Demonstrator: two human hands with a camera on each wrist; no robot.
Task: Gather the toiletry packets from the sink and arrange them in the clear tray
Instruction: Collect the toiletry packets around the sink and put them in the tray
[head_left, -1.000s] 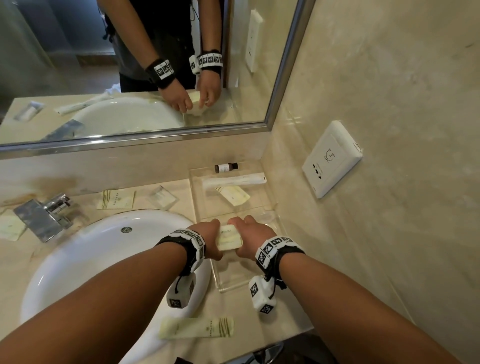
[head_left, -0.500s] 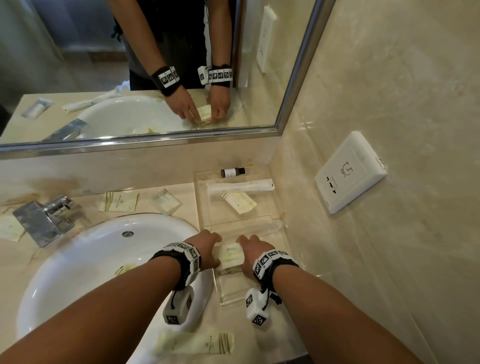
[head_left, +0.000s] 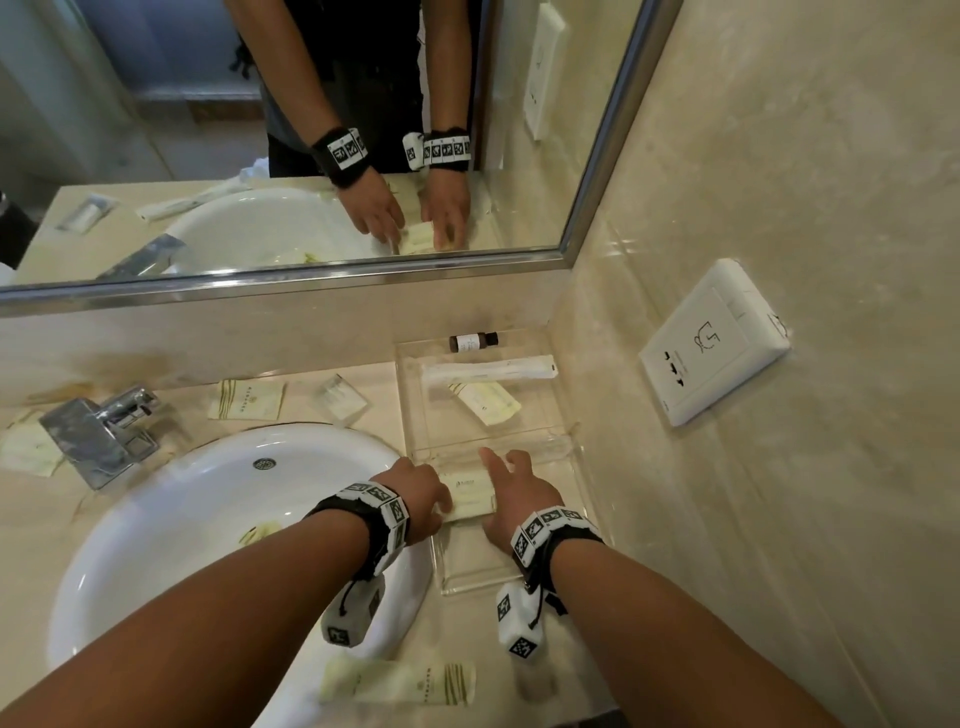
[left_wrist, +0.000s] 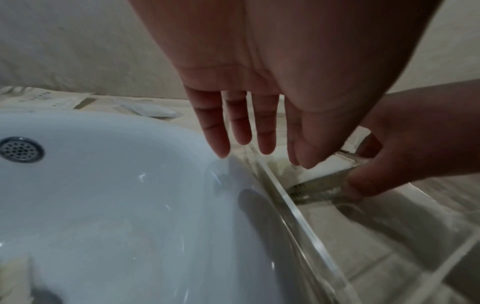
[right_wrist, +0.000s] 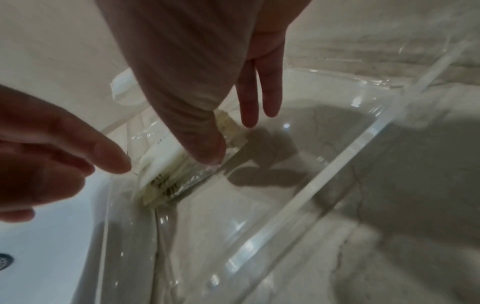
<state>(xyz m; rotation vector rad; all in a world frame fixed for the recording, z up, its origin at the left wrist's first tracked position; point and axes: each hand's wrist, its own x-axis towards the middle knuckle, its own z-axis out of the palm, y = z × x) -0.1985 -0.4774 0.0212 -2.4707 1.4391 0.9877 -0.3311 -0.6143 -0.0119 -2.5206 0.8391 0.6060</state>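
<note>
A stack of pale toiletry packets (head_left: 470, 496) lies on the floor of the near compartment of the clear tray (head_left: 467, 587), against its left wall. My right hand (head_left: 511, 488) is over it: the thumb presses on the stack (right_wrist: 161, 162), and the fingers (right_wrist: 270, 92) stretch straight above the tray floor. My left hand (head_left: 431, 501) hovers at the tray's left wall (left_wrist: 285, 195) with straight fingers, its tips by the stack's left edge. One more packet (head_left: 262, 532) lies inside the white sink (head_left: 156, 519).
The tray's far compartment holds a small brown bottle (head_left: 472, 341), a long white packet (head_left: 488, 370) and a pale packet (head_left: 485, 402). Loose packets lie on the counter behind the sink (head_left: 247, 400) (head_left: 340, 397) and at the front edge (head_left: 400, 683). A faucet (head_left: 98, 431) stands left; a wall socket (head_left: 711, 343) sits right.
Both hands have lowered the stack of packets from above the tray onto the floor of its near compartment. The left hand's fingers have come off it and straightened.
</note>
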